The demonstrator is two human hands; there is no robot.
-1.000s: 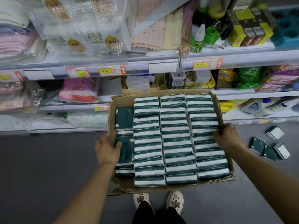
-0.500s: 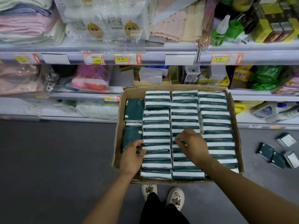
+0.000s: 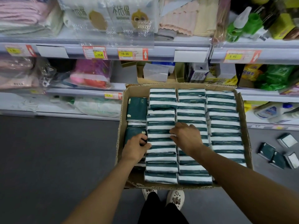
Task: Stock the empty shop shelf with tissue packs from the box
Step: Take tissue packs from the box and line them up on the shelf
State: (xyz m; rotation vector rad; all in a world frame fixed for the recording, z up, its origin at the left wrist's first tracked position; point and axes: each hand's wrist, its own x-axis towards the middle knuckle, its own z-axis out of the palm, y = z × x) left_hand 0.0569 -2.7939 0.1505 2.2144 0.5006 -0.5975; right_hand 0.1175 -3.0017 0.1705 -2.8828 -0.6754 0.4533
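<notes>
An open cardboard box [image 3: 181, 85] sits on the grey floor in front of me, filled with rows of green-and-white tissue packs [image 3: 224, 126] standing on edge. More packs lie flat in its left column [image 3: 136, 109]. My left hand [image 3: 135, 148] curls its fingers into the gap at the left end of the second column. From the other side, my right hand [image 3: 186, 136] hooks its fingertips over the right end of the same packs [image 3: 160, 136]. The two hands squeeze a few of those packs between them.
Shop shelves [image 3: 124, 53] with price labels run across the back, holding towels, bagged goods and bottles. A bare stretch of back panel [image 3: 123, 73] shows on the middle shelf just beyond the box. Several loose tissue packs [image 3: 275, 153] lie on the floor at right. My shoes [image 3: 176, 198] stand below the box.
My hands left the box's outer sides and went inside it. The right hand then slid left from the middle column to the second column, opposite the left hand.
</notes>
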